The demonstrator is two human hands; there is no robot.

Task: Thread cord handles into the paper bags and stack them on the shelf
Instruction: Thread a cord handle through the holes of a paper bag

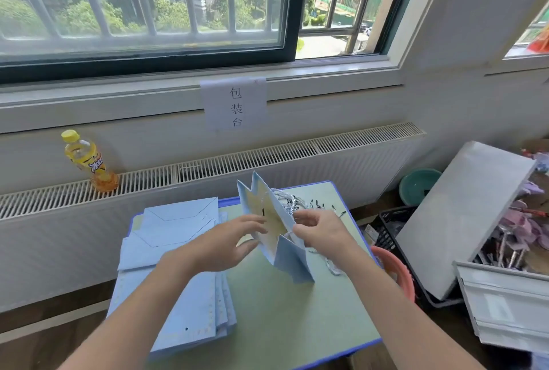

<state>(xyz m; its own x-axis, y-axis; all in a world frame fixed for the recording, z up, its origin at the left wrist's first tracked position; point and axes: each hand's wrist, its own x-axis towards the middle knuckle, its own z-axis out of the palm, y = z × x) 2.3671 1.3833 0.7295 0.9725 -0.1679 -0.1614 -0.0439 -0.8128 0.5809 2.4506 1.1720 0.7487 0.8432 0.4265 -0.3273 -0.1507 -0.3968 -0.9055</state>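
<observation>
left hand (225,243) spread by bag (279,233) | right hand (319,228) seemingly pinching cord (292,210) | sign (234,104) "包装台"

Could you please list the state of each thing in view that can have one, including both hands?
Open paper bag: upright, mouth spread, held between both hands.
Left hand: fingers straight, against the bag's left panel.
Right hand: pinches the cord handle at the bag's panel.
Flat paper bags: stacked, folded flat, no handles visible.
Loose cords: lying unthreaded.
Yellow drink bottle: upright, capped.
Window: slid partly open.
</observation>
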